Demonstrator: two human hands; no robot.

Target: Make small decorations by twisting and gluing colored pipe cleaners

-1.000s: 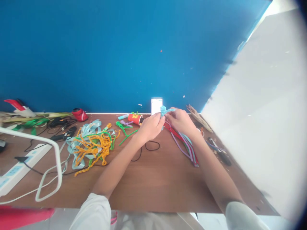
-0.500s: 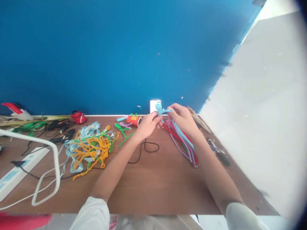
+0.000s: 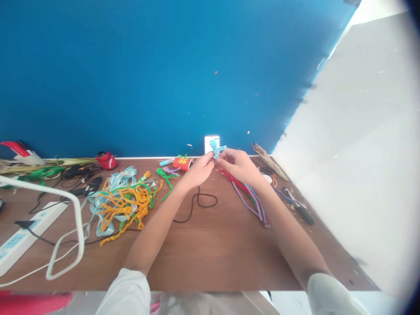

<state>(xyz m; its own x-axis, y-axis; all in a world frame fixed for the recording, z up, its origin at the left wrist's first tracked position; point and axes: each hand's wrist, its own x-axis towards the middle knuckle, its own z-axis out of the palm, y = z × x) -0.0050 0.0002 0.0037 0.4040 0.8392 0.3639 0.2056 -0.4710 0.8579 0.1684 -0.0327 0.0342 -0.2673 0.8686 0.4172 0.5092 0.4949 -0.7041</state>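
Between both hands, above the back of the table, is a small light-blue pipe cleaner figure [image 3: 214, 148] with a coiled top and a bent arm. My left hand [image 3: 201, 169] pinches its lower part from the left. On the other side my right hand [image 3: 237, 164] is closed, its fingertips on the figure's base and side. Behind the figure a phone [image 3: 208, 141] with a lit screen leans on the blue wall. Beneath my right hand and forearm lies a bundle of red, purple and other pipe cleaners [image 3: 252, 201], partly covered.
Orange pipe cleaners [image 3: 131, 203] lie tangled with pale-blue ribbon [image 3: 108, 199] on the left. A red paper cup [image 3: 183, 164] lies on its side near green pieces [image 3: 166, 175]. A white power strip [image 3: 33, 229] and white metal frame [image 3: 78, 227] stand left; a dark-handled tool [image 3: 303, 213] lies right.
My right hand has moved left and closer to my left hand. The figure's arm, which stuck out to the right, is now bent back toward its body.
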